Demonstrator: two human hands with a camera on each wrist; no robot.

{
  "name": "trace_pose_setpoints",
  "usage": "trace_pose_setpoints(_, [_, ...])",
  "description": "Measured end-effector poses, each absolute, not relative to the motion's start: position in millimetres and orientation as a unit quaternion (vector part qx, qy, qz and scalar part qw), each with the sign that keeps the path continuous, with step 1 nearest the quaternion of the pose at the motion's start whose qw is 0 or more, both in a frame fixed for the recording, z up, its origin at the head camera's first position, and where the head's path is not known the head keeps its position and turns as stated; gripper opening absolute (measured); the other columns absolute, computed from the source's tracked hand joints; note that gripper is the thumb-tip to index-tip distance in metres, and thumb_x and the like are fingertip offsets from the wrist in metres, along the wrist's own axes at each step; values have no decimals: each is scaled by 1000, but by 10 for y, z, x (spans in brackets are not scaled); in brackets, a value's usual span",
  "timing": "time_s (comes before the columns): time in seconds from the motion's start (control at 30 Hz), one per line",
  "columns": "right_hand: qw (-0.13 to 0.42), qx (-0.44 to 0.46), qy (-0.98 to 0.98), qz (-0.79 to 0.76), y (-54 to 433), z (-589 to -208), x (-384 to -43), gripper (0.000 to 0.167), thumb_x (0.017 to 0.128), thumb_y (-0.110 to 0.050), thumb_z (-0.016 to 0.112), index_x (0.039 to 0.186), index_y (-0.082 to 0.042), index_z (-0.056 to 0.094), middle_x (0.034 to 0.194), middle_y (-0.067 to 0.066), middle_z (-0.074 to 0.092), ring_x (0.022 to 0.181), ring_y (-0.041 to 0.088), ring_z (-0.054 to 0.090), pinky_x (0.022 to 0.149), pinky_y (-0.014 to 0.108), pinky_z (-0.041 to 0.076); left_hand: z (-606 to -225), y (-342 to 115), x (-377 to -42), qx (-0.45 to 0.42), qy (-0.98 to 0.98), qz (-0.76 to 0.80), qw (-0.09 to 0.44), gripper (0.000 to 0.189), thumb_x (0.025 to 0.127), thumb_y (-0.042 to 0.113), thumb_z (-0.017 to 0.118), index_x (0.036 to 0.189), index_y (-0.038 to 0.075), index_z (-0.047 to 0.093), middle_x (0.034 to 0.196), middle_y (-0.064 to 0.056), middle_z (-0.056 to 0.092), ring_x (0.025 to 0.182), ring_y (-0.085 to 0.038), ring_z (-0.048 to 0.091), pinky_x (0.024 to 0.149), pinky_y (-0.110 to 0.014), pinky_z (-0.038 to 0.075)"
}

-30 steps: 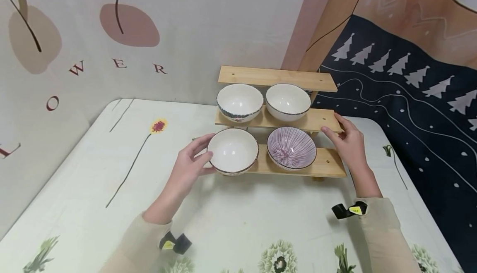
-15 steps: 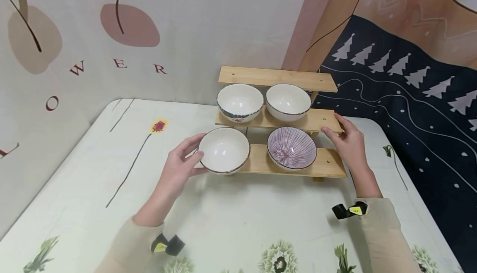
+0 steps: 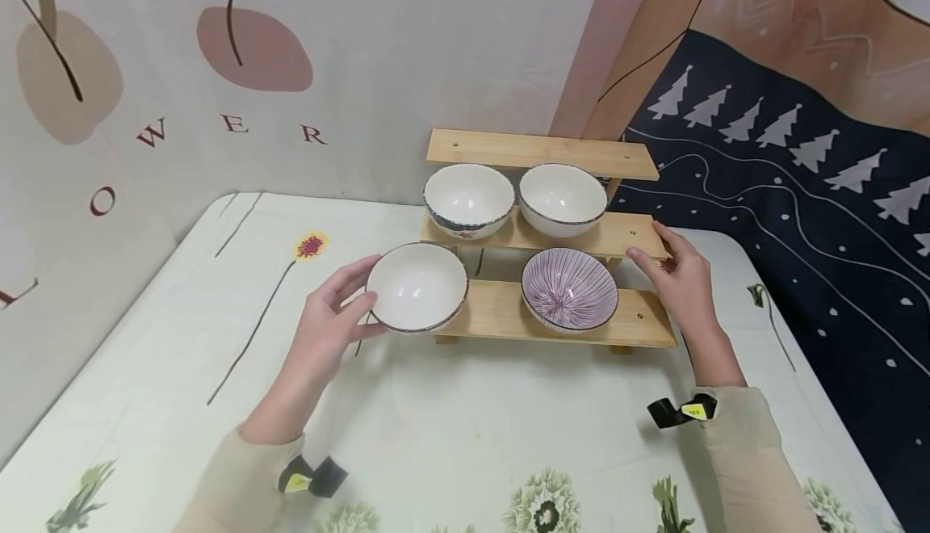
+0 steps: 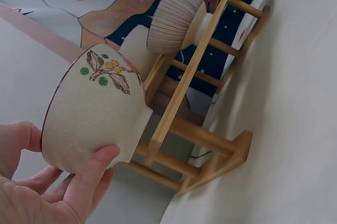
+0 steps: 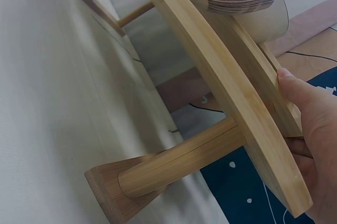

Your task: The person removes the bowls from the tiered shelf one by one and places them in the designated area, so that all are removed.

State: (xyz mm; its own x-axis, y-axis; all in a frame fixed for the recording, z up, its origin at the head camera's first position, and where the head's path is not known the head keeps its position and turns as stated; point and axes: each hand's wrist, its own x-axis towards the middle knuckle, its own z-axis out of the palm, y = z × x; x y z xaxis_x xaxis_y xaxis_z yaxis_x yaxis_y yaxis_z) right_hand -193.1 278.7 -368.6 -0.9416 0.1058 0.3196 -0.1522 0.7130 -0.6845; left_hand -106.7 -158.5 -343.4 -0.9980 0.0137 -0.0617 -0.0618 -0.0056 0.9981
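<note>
My left hand (image 3: 330,315) grips a white bowl (image 3: 417,287) by its left side, thumb at the dark rim and fingers beneath. The bowl overlaps the left end of the bottom shelf in the head view; the left wrist view shows a leaf-and-berry pattern on its outside (image 4: 79,108). With thumb and fingers, my right hand (image 3: 679,279) pinches the right end of the wooden tiered rack's middle shelf (image 3: 632,234). A purple-striped bowl (image 3: 570,289) sits on the bottom shelf (image 3: 501,319). Two white bowls, one left (image 3: 468,198) and one right (image 3: 562,198), stand on the middle shelf.
The top shelf (image 3: 541,152) of the rack carries nothing. A pale flower-print cloth (image 3: 436,436) covers the table. Behind the rack hangs a light printed curtain (image 3: 378,73), with a dark tree-print cloth (image 3: 785,218) at the right.
My left hand has drawn the white bowl leftward and slightly up, uncovering more of the bottom shelf's left part. The right hand and the other bowls have stayed in place.
</note>
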Motion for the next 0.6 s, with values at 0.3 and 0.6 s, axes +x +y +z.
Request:
trace_pose_setpoints(0.3, [171, 14, -909, 380, 2781, -3681, -1925, 71, 95, -41, 66, 151, -7, 42, 147, 22, 51, 131, 36, 53, 82, 7, 42, -3389, -1691, -1076, -22, 711, 703, 8, 48, 100, 7, 50, 148, 8, 44, 156, -16, 42, 103, 2, 66, 76, -28, 64])
trace_pose_setpoints(0.6, [171, 12, -909, 379, 2781, -3681, -1928, 71, 95, -42, 66, 151, -7, 42, 148, 22, 50, 130, 35, 53, 82, 6, 42, -3379, -1788, -1099, -32, 709, 704, -7, 48, 100, 8, 52, 148, 9, 45, 156, -15, 42, 107, 1, 63, 75, -26, 64])
